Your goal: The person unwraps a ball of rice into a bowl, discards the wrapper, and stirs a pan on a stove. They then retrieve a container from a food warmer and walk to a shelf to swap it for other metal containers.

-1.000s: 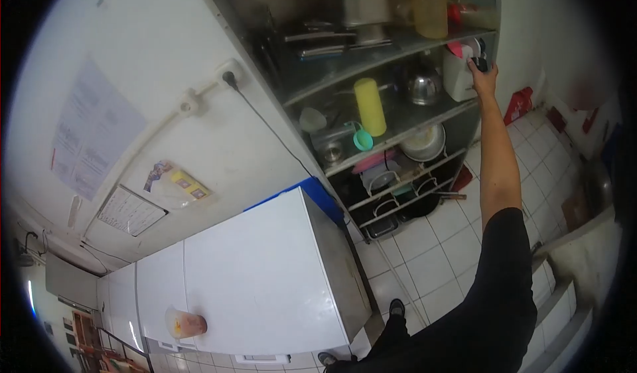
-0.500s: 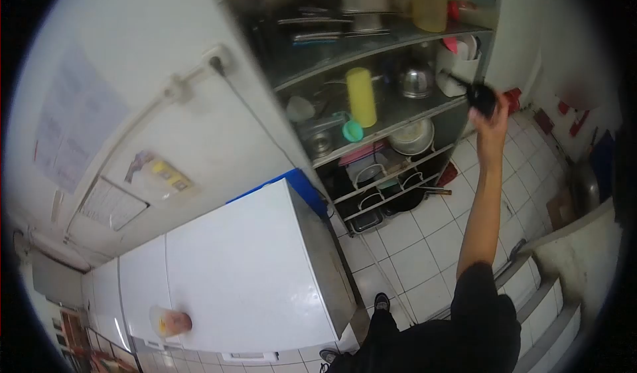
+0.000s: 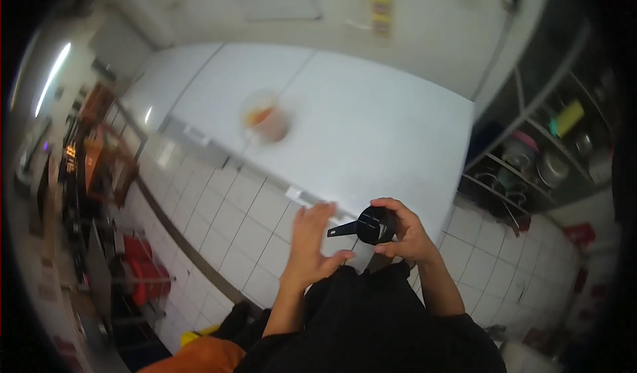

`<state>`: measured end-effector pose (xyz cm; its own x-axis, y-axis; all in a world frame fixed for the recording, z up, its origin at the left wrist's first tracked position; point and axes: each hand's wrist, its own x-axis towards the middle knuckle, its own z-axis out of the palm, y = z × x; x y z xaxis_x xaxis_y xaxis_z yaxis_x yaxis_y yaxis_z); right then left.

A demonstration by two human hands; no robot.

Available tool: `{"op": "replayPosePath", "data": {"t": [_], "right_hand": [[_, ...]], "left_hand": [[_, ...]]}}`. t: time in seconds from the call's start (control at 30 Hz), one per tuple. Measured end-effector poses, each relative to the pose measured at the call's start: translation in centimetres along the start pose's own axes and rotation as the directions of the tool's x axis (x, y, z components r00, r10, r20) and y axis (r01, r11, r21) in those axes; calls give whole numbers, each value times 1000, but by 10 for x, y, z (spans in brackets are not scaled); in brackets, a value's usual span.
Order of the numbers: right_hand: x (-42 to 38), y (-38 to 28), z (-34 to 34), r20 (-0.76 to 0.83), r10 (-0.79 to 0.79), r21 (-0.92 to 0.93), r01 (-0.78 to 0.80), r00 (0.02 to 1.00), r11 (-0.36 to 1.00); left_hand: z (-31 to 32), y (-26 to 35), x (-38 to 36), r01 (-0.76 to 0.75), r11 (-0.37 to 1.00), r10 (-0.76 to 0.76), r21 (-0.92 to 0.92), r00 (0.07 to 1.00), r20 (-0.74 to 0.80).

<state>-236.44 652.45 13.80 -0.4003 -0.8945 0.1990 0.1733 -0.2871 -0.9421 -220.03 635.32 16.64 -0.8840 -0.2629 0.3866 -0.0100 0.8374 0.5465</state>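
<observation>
A black cup-shaped scoop (image 3: 376, 225) with a short handle is in my right hand (image 3: 408, 235), fingers and thumb wrapped round its cup. The handle points left, toward my left hand (image 3: 313, 243), whose thumb and fingers are spread with nothing between them. Both hands are over the near edge of a white worktop (image 3: 371, 127). Farther back on that surface stands a clear container (image 3: 271, 122) with orange and reddish contents, blurred by motion.
At the right, a shelf rack (image 3: 531, 117) holds pots and a yellow cylinder (image 3: 568, 117). Red stools (image 3: 142, 270) stand on the lower left. Beside me at the bottom is a person's orange garment (image 3: 199, 358). White tiled floor (image 3: 232, 200) lies below the worktop.
My view has swung left from the rack to the worktop. My right hand has come back from beside the shelves with the black scoop, and my left hand has come into view.
</observation>
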Motion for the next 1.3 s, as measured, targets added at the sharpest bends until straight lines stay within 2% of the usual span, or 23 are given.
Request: {"op": "replayPosePath", "data": {"t": [0.03,0.07,0.1,0.13,0.17,0.2,0.27,0.33,0.47,0.53,0.63,0.73,0.77,0.87,0.97,1.0,1.13,1.17,1.23,1.27,1.3], "right_hand": [[20,12,36,20,27,15,-27,999,1000],[36,21,67,44,60,29,-62,997,998],[54,20,104,35,180,80,-183,983,980],[73,26,136,103,223,82,-232,969,969],[88,35,165,171,266,90,-284,949,955],[102,48,192,239,303,97,-333,922,938],[129,70,239,341,325,-20,-338,882,941],[150,88,276,411,382,-90,-380,828,920],[211,148,355,490,329,-151,-293,807,944],[229,168,375,509,280,-170,-224,814,960],[282,217,421,582,336,-62,-371,741,926],[347,256,466,618,312,-25,-378,722,926],[370,268,481,634,348,-34,-426,690,904],[444,300,532,708,432,-61,-562,558,825],[496,320,582,770,555,-172,-737,314,654],[512,327,602,775,586,-217,-770,238,600],[586,379,681,708,701,-501,-761,-86,413],[602,398,699,727,682,-491,-755,-79,435],[633,437,737,763,645,-453,-747,-43,486],[650,445,759,743,668,-404,-762,50,506],[670,453,781,713,686,-354,-770,146,531]], "left_hand": [[-16,-14,-8,-24,1000,24,-13,999,30],[-24,-30,-27,57,993,-52,-108,998,46],[-34,-55,-48,129,971,-120,-203,991,56],[-46,-75,-69,195,935,-185,-296,981,62],[-57,-88,-88,180,936,-208,-302,976,-64],[-71,-102,-108,259,910,-300,-323,950,-85],[-96,-124,-146,399,836,-472,-377,874,-120],[-110,-141,-170,408,834,-511,-371,824,-243],[-136,-212,-214,437,780,-614,-449,674,-410],[-139,-232,-225,496,788,-615,-364,632,-470],[-165,-298,-245,533,782,-615,-322,583,-531],[-205,-367,-251,579,775,-610,-255,578,-542],[-223,-388,-251,604,764,-616,-225,580,-533],[-274,-436,-248,691,678,-693,-249,489,-530],[-314,-476,-259,640,731,-622,-236,484,-615],[-322,-488,-265,649,714,-639,-262,451,-623],[-366,-556,-283,654,690,-649,-310,369,-665],[-384,-573,-286,650,694,-642,-308,365,-674],[-422,-603,-293,666,621,-704,-413,244,-667],[-443,-620,-297,664,588,-732,-462,194,-653],[-468,-641,-301,723,524,-758,-450,155,-633]]}}
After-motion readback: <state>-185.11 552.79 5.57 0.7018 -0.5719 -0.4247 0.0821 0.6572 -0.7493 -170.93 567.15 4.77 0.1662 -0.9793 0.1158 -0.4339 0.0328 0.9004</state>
